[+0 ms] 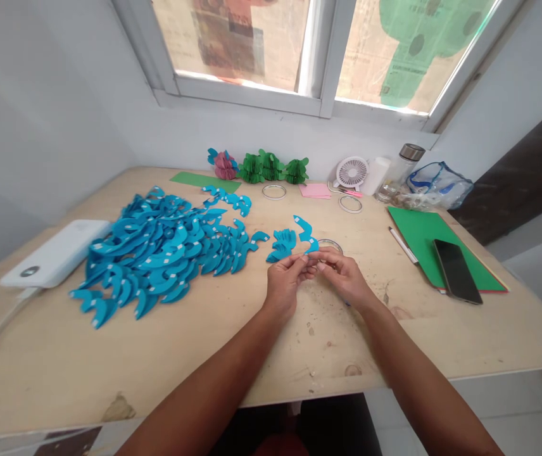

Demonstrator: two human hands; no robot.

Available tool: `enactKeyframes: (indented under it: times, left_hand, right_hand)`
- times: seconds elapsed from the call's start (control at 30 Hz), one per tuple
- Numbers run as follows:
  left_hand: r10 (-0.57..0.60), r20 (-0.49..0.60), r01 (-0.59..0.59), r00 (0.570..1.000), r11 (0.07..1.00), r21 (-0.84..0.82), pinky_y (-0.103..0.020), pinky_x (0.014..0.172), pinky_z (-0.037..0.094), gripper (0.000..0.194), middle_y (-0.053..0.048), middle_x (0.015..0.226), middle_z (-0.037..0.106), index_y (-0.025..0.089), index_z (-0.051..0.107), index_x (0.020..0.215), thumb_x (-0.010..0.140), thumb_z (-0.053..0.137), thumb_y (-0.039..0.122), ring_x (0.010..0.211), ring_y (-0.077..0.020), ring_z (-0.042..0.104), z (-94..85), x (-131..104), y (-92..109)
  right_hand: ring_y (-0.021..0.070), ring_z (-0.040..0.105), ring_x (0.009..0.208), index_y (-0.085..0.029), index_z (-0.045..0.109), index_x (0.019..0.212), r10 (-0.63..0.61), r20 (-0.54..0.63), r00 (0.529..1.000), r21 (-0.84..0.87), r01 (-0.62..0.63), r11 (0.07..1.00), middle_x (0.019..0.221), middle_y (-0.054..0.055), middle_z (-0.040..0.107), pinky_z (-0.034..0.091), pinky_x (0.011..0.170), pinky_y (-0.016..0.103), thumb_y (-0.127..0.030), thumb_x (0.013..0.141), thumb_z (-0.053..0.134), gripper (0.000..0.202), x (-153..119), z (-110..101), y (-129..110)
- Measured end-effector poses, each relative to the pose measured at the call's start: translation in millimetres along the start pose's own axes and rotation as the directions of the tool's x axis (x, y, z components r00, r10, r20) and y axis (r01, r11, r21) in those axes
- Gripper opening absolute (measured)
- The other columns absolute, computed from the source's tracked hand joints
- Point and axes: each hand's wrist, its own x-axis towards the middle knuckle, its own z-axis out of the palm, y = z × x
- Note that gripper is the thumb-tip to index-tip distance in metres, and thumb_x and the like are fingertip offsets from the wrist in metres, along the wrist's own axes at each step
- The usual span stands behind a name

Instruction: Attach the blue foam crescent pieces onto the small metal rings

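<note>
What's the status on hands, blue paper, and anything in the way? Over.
Left hand, right hand: fingertips together, grip unclear. Folded blue paper cluster just beyond left hand; larger blue paper pile further left. Silver ring partly hidden behind right hand.

Paper pieces (pixel 161 247) at left on table (pixel 85 364), phone (pixel 457 271) right, fan (pixel 352 172) behind

Looks forward and down from the person's head, across the table (pixel 233 342) to the window (pixel 330 63) beyond. Sits close, spanning both hands (pixel 284 282) and the table's near edge.
</note>
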Motion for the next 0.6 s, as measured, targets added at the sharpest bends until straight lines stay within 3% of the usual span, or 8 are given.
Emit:
enactKeyframes:
  times: [0.13,0.27,0.37,0.47,0.6]
  left_hand:
    - [0.043,-0.061,-0.041,0.997,0.999,0.030,-0.024,0.056,0.047,0.015,-0.006,0.063,0.067,0.010,0.066,0.066,0.060,0.069,0.023,0.056,-0.0120,0.061,0.3,2,0]
    - [0.077,-0.124,-0.073,0.989,0.997,0.036,-0.024,0.054,0.047,0.012,-0.003,0.058,0.064,0.010,0.065,0.065,0.059,0.067,0.021,0.051,-0.0104,0.057,-0.6,5,-1]
    - [0.081,-0.148,-0.075,0.986,0.996,0.048,-0.022,0.053,0.046,0.009,-0.002,0.056,0.063,0.010,0.065,0.063,0.059,0.066,0.019,0.049,-0.0093,0.056,-1.4,6,-1]
    - [0.080,-0.148,-0.071,0.986,0.995,0.065,-0.023,0.052,0.046,0.009,-0.003,0.056,0.063,0.010,0.064,0.062,0.059,0.066,0.019,0.049,-0.0100,0.057,-1.7,6,0]
    - [0.085,-0.132,-0.073,0.988,0.992,0.100,-0.023,0.052,0.045,0.011,-0.003,0.055,0.064,0.011,0.063,0.061,0.059,0.066,0.022,0.048,-0.0103,0.056,-1.3,4,2]
  right_hand:
    - [0.0218,0.053,0.106,-0.022,0.062,0.109,-0.108,-0.008,0.994,-0.184,0.105,0.977,0.108,0.009,0.060,0.043,0.091,0.040,-0.030,0.088,0.047,0.028,-2,5,3]
    - [0.0239,0.050,0.106,-0.023,0.056,0.119,-0.248,0.035,0.968,-0.470,0.234,0.851,0.110,0.010,0.060,0.041,0.091,0.043,-0.021,0.087,0.045,0.034,-5,10,0]
    - [0.0243,0.050,0.104,-0.023,0.055,0.122,-0.275,0.063,0.959,-0.578,0.260,0.774,0.109,0.010,0.060,0.041,0.089,0.043,-0.018,0.086,0.044,0.037,-5,12,-2]
    - [0.0237,0.051,0.103,-0.023,0.057,0.119,-0.259,0.026,0.965,-0.525,0.234,0.818,0.107,0.009,0.061,0.041,0.090,0.042,-0.018,0.085,0.047,0.036,-4,12,-1]
    - [0.0212,0.056,0.099,-0.023,0.062,0.110,-0.094,-0.055,0.994,-0.199,0.082,0.977,0.105,0.007,0.064,0.045,0.087,0.039,-0.022,0.083,0.050,0.029,-3,13,1]
